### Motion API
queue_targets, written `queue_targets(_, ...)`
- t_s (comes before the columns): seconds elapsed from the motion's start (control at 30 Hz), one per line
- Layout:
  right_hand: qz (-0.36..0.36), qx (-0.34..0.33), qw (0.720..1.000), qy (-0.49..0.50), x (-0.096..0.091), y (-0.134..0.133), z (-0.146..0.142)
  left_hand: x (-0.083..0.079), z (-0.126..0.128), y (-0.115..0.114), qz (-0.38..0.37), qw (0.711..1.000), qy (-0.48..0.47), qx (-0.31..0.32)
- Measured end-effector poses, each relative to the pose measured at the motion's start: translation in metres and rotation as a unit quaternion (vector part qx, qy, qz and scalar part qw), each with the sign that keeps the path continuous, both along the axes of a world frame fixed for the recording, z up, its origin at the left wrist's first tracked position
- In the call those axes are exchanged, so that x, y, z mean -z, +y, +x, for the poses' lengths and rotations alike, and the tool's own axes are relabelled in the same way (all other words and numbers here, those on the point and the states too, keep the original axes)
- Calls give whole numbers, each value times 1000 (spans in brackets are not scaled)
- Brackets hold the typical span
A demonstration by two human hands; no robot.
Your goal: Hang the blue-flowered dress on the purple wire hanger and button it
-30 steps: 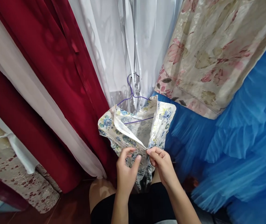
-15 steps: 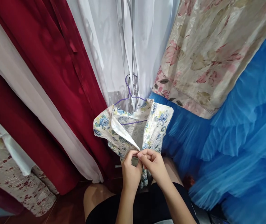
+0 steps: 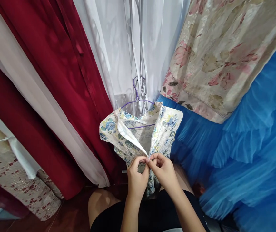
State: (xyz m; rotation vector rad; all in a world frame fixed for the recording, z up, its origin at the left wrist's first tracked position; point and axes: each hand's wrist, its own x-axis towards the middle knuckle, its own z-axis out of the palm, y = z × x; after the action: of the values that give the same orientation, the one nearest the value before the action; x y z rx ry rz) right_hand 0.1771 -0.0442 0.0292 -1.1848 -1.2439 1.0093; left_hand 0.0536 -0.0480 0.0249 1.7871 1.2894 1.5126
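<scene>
A sleeveless white dress with blue and yellow flowers (image 3: 168,125) hangs from a purple wire hanger (image 3: 137,93) in front of me. Its front opening spreads into a V above my hands, and the pale inner edge shows on the left side. My left hand (image 3: 138,172) pinches the left edge at the bottom of the V. Right beside it, my right hand (image 3: 161,169) pinches the other edge, fingertips touching those of the left. Any button or fastener between the fingers is hidden. The lower part of the dress drops between my knees.
Red and pale curtain-like cloth (image 3: 77,106) hangs on the left, with a white cloth (image 3: 113,48) behind the hanger. On the right hang a beige floral garment (image 3: 212,67) and blue ruffled tulle (image 3: 239,148). A beige fabric with red flowers (image 3: 14,174) hangs lower left.
The whole view has shifted slightly, so things sit a little further right. Both hands keep pinching the dress at the same spot, with only small finger movement.
</scene>
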Motion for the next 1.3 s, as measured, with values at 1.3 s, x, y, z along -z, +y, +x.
queue_targets(1.3, -74, -43, 967, 242, -16, -1, -4, -1, 7, -1, -16, 999, -39, -2)
